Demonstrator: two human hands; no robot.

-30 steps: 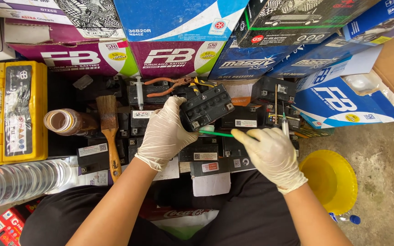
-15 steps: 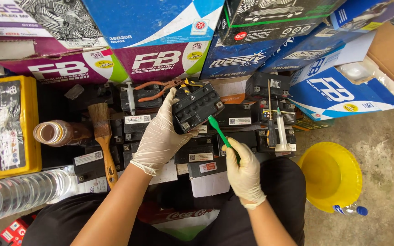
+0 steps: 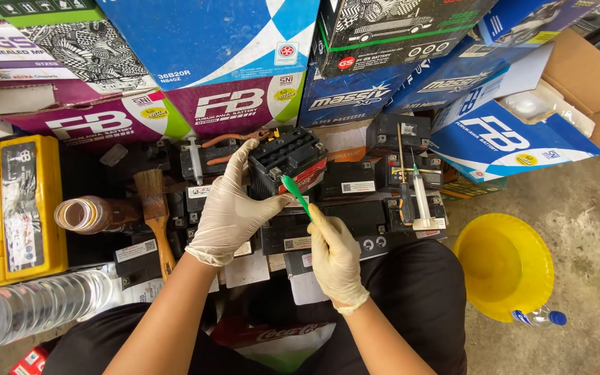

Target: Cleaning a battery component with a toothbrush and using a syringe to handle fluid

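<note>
A gloved left hand (image 3: 234, 208) clasps a small black battery (image 3: 287, 161), tilted up off the other batteries (image 3: 355, 215) beneath, fingers wrapped round its near side. The right hand (image 3: 335, 257) pinches a green tool (image 3: 294, 193), its tip just below the left fingers. The battery looks dense, rigid and smooth-cased, best gripped across its flat sides. Its far face and the tool's working end are hidden.
</note>
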